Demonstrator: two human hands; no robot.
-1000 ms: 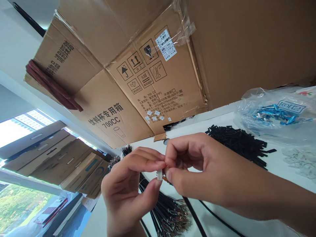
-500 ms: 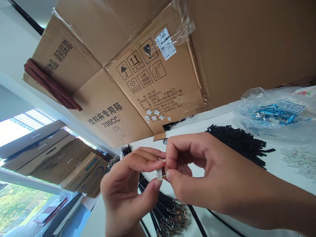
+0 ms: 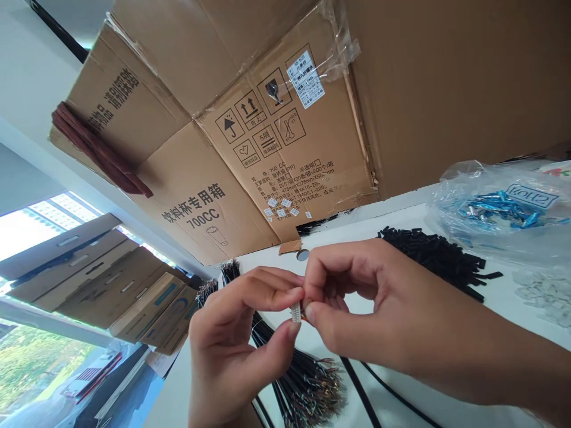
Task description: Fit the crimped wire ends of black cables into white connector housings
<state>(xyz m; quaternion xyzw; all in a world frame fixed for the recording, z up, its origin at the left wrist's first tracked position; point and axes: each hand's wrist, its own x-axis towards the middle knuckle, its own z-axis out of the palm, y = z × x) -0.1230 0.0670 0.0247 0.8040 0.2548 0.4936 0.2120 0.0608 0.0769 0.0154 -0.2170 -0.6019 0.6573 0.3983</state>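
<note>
Two hands meet above white table (image 3: 401,221). Left hand (image 3: 236,336) closed, thumb and fingertips pinching small white plastic connector (image 3: 295,312) between them, connector partly covered. Right hand (image 3: 383,309) closed too, thumb and forefinger pinching thin wire end (image 3: 304,311) right at connector's side (mostly hidden by fingers, only reddish bit shows, join hard to make out). Below hands, bundle of black wires (image 3: 303,386), cut off by frame bottom. Further right, heap of black tubes (image 3: 432,258), clear plastic bag (image 3: 495,205) holding blue bits.
</note>
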